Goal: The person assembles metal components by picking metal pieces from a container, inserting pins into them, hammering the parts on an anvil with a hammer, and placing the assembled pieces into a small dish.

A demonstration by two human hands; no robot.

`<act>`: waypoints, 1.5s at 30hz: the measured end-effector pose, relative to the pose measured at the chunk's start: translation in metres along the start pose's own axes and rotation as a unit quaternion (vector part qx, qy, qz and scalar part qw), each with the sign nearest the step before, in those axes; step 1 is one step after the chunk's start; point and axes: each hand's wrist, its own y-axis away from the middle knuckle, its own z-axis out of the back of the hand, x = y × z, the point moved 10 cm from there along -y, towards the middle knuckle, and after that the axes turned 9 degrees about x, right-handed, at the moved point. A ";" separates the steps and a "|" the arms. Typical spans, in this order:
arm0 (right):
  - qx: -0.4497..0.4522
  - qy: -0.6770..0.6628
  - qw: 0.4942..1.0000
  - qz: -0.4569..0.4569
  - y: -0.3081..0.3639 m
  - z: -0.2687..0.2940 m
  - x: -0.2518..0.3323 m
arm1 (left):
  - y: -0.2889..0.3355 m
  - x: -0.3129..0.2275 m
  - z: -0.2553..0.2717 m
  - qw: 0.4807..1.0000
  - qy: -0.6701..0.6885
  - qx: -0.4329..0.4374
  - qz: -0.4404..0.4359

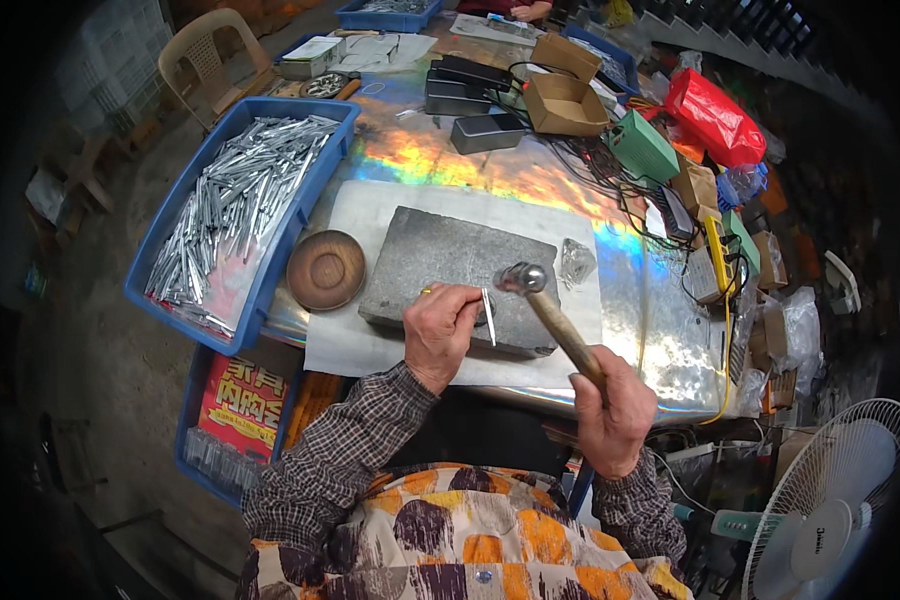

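Observation:
My left hand pinches a thin silvery metal piece between thumb and fingers, over the front part of a grey stone block. In my right hand is a hammer, gripped by its wooden handle. Its rounded metal head hangs over the block's right part, just right of the metal piece; whether it touches the stone cannot be told. A white sheet lies under the block. Left of the block stands a round brown wooden dish.
At the left, a blue tray holds many similar silvery pieces. Below it sits another blue bin. A small clear plastic bag lies right of the block. Boxes, cables and a red bag crowd the far right. A fan stands lower right.

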 end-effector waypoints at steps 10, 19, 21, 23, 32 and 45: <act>0.043 -0.024 0.996 -0.071 0.003 -0.021 -0.018 | 0.001 0.006 -0.003 0.999 0.008 0.020 0.029; 0.106 -0.011 0.987 -0.118 0.013 -0.050 -0.037 | -0.001 0.004 -0.004 0.999 0.010 0.021 0.025; 0.111 -0.024 0.981 -0.155 0.012 -0.040 -0.038 | -0.002 0.000 -0.002 1.000 -0.015 0.014 0.005; 0.079 -0.070 0.983 -0.152 0.010 -0.029 -0.035 | 0.000 0.006 0.000 0.999 -0.003 0.025 0.024; -0.022 0.018 0.993 -0.113 0.026 -0.039 -0.063 | -0.007 0.038 -0.005 0.920 0.339 0.038 0.192; -0.033 0.149 0.981 -0.121 0.022 -0.090 -0.080 | 0.029 0.058 0.011 0.833 0.459 0.015 0.309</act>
